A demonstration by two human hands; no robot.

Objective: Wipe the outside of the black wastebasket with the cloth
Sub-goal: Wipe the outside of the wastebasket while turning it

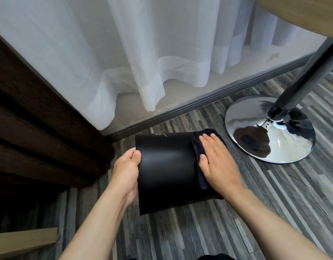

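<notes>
Keep your left hand [127, 170] clamped on the black wastebasket [167, 169], and press the cloth [198, 156] flat under your open right hand [218, 160], turning the basket between strokes.

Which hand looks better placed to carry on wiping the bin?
The right hand. It lies flat on the dark cloth, pressing it against the black wastebasket. The left hand has its grip on the bin's edge, steadying it, with no cloth under it.

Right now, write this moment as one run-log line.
left hand: grips wastebasket edge | right hand: flat, presses cloth on side | phase: wiping
</notes>
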